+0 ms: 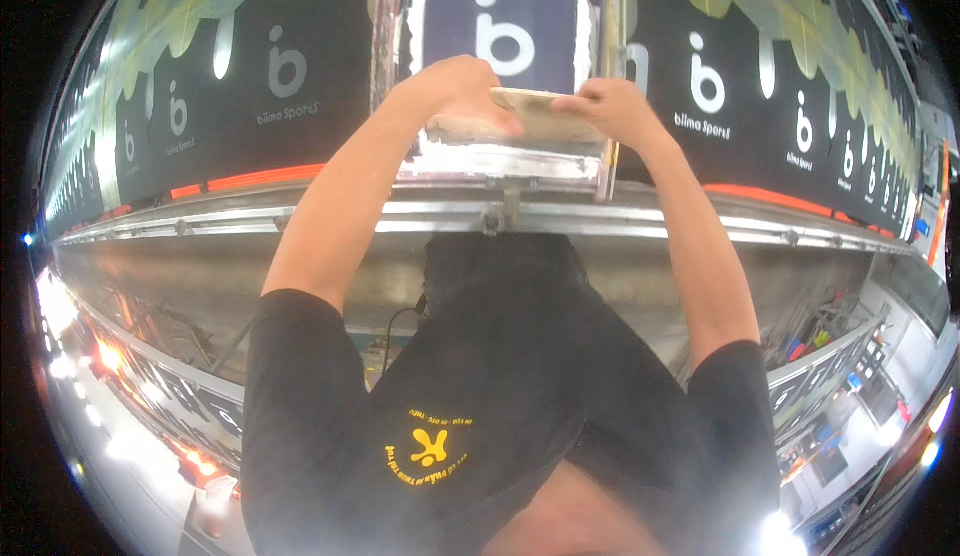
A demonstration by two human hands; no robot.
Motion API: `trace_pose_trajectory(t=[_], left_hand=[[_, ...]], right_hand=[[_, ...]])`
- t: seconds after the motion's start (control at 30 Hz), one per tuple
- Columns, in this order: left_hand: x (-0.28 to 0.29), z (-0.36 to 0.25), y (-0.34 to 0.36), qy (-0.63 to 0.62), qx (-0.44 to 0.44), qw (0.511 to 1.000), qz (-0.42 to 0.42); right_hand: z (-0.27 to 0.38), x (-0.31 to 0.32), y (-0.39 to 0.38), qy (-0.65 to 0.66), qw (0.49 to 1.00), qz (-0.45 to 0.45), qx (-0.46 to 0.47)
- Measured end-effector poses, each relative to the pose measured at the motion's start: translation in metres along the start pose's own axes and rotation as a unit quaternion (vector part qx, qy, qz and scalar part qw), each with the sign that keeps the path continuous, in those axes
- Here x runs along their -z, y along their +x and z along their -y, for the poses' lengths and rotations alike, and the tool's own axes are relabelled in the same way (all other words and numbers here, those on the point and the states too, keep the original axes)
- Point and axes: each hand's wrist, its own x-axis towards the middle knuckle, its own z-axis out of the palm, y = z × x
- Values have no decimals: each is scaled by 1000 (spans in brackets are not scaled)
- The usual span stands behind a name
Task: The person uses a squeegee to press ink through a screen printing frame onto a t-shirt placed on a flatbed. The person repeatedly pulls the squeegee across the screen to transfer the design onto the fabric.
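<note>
Both of my hands grip a wide, pale squeegee (540, 128), which lies across the near part of a printing screen (612, 56). My left hand (462, 94) is closed round its left end, and my right hand (612, 109) holds the right end with the thumb along the top edge. Beyond the squeegee, the screen's dark mesh shows a white logo inside a smeared white border. White ink (510, 164) lies in a band on the near side of the squeegee. The squeegee's lower edge is hard to make out.
Dark fabric panels with white and grey printed logos (285, 76) run along the long table on both sides of the screen. A metal rail (630, 220) follows the table's near edge, beside an orange strip (780, 202). Another printing table (210, 406) stands behind me at the lower left.
</note>
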Motion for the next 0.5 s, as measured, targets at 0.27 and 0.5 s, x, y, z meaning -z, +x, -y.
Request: trace_pose_trajectory(t=[0.27,0.5], left_hand=[[111,33,42,102,-72,971,-206],[130,68,96,111,-92,958,-248]], right_hand=[[-97,21,25,129,881,-429,-154],[-62,2,30,365,858,-299,-201]])
